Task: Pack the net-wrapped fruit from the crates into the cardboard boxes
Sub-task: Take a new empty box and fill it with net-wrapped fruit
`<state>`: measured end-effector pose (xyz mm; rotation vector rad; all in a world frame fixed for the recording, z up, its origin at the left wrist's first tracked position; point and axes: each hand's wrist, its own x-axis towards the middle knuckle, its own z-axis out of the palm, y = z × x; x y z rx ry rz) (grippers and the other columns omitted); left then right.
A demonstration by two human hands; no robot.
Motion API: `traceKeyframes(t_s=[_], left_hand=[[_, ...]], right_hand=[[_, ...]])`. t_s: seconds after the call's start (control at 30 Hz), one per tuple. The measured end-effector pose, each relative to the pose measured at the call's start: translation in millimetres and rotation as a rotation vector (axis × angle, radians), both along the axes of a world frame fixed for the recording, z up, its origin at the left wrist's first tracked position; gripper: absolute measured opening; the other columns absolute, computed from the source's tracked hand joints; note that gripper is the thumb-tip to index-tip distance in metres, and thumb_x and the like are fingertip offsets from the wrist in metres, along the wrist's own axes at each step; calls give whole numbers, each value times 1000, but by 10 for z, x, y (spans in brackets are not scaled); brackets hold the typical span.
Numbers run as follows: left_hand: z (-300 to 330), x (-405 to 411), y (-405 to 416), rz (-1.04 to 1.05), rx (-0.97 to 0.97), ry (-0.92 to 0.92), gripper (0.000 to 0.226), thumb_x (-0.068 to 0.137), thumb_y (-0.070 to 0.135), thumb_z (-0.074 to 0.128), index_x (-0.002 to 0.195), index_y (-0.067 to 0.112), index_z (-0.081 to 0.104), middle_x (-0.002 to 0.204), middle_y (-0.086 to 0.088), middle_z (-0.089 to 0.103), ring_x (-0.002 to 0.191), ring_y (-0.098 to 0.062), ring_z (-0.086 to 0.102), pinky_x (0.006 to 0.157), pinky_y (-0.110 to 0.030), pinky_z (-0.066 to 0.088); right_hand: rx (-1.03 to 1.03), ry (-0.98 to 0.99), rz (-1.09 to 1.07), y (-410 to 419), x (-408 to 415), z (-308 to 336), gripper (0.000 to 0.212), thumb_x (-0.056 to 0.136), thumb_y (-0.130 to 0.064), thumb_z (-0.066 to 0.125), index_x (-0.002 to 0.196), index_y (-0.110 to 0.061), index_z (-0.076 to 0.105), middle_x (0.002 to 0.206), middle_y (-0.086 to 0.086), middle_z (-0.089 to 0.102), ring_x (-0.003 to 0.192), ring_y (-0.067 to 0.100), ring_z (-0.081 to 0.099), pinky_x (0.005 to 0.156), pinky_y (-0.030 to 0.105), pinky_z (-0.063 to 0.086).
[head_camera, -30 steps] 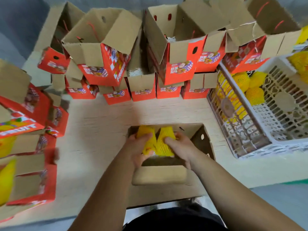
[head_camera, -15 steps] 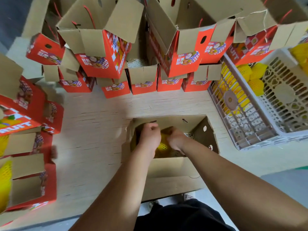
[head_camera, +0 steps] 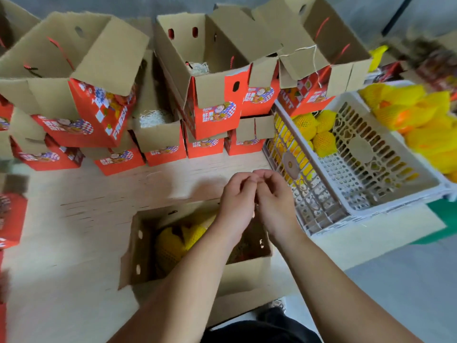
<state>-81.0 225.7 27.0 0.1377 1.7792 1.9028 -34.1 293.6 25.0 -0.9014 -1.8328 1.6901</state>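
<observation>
step: between fruits, open box part-filled | left hand, right hand loosely curled, empty | next: reach white crate

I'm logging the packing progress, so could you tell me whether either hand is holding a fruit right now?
No: the left hand and right hand are raised, empty, above the open box, where net-wrapped fruit already lies.
</observation>
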Motion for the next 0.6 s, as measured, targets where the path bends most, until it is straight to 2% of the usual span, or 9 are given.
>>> traceKeyframes(t_s=[0.1,0.17,0.27,0.33,0.4,0.47,0.53,0.6], left_hand=[[43,90,525,-91,36,43,24,103,13,54,93,27,71,99,4,77,98,-11,73,83,-27,58],[52,125,923,-141,55,81,24,99,15,55,88,29,71,98,5,77,99,-15,73,85,-33,59],[46,129,1542,-196,13,166,24,96,15,56,83,30,71,95,7,75,92,-9,70,79,-26,54],[0,66,1937,-185,-67,291,25,98,11,58,85,28,71,93,6,73,85,-2,66,74,-20,49],[-47,-75,2267,-155,-254,501,19,98,12,58,95,24,73,96,6,74,88,-5,66,76,-26,48],[-77,-248,2534,-194,-483,729,20,99,17,57,107,19,74,103,1,76,99,-19,68,85,-35,51],[-116,-376,2714,-352,-837,938,22,100,23,53,110,24,72,106,1,75,109,-27,64,98,-40,45],[-164,-417,2822,-539,-1193,1068,20,96,22,52,103,25,70,107,3,70,119,-27,51,110,-44,31]], right_hand=[[63,50,-73,481,142,55,17,98,-5,56,101,-17,67,93,4,74,84,11,69,70,22,53],[64,71,-100,855,234,74,16,99,-7,56,102,-19,67,93,3,73,83,12,68,72,26,54],[95,61,-118,1481,307,45,15,100,-10,56,103,-21,66,92,-3,73,83,11,67,76,34,55],[128,59,-150,1935,303,-4,17,100,-9,54,103,-21,65,94,-4,72,88,14,68,80,36,56],[180,3,-147,2423,233,-120,15,101,-9,52,106,-17,64,97,0,71,88,15,68,78,38,55],[232,-193,-37,2918,95,-289,14,101,-13,52,112,-18,60,96,2,68,72,3,64,67,30,51],[210,-498,172,3339,-75,-516,27,99,-17,53,126,-17,52,88,4,62,62,10,58,57,30,44],[174,-717,379,3608,-250,-744,45,98,-21,57,139,-12,41,93,11,61,70,23,59,58,33,43]])
